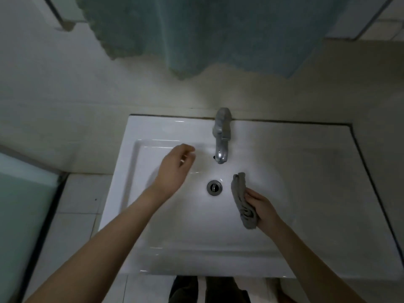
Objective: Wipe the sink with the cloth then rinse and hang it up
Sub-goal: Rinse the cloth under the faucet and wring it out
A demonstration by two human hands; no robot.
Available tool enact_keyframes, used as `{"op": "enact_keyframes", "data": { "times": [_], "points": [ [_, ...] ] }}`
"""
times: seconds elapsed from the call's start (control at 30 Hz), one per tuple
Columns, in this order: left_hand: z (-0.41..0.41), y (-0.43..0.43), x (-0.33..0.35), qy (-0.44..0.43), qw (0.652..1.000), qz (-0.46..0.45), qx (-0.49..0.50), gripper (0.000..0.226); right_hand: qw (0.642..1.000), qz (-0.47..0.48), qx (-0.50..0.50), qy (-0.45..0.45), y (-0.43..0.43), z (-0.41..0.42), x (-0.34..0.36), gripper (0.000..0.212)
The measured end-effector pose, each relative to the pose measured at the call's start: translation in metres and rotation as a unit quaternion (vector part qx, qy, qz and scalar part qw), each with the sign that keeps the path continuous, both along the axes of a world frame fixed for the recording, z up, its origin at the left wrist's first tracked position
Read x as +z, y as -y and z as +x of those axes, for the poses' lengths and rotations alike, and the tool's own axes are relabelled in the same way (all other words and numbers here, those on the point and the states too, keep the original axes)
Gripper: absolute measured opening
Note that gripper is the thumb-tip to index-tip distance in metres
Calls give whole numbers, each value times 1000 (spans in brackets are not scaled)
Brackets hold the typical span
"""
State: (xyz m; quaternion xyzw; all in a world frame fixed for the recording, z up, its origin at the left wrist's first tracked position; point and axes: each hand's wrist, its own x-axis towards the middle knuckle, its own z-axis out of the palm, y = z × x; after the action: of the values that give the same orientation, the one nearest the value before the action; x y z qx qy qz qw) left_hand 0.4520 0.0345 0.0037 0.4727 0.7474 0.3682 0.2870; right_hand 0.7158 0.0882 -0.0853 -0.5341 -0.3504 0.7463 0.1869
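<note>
Cloth (243,202) held by the right hand (262,206) just right of the drain (214,187), low inside the sink (153,248).

Grey, soft and limp, the cloth looks light and should droop wherever it is unsupported, and likely grow heavier and drippy once wet. A grip round the bunched middle suits wiping, and an edge suits hanging. The right fingers (253,194) curl round its lower half, leaving the upper end free, pointing toward the tap (222,138) beyond the drain. That forearm reaches in from the near right of the drain. The left hand (175,169) hovers beyond and left of the drain, near the spout, fingers loosely bent and holding nothing.
</note>
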Motion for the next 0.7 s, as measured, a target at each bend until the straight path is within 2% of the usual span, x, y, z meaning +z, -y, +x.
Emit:
{"op": "enact_keyframes", "data": {
  "times": [0.07, 0.13, 0.27, 0.5, 0.7],
  "points": [
    [29, -36, 5, 156, 988, -11, 20, 19, 1000, -12, -15, -3, -3, 7, -4, 29],
    [48, -70, 4, 271, 961, -29, 56, 28, 1000, -21, -10, -12, -9, 15, -12, 28],
    [64, -106, 6, 401, 910, -36, 103, 34, 999, -39, -13, -34, -16, 26, -23, 30],
    [64, -124, 21, 421, 894, -46, 147, 29, 998, -32, 26, -43, -18, 29, -28, 28],
    [57, -144, 37, 398, 897, -65, 180, 24, 998, -51, 18, -41, -23, 20, -27, 31]
  ]
}}
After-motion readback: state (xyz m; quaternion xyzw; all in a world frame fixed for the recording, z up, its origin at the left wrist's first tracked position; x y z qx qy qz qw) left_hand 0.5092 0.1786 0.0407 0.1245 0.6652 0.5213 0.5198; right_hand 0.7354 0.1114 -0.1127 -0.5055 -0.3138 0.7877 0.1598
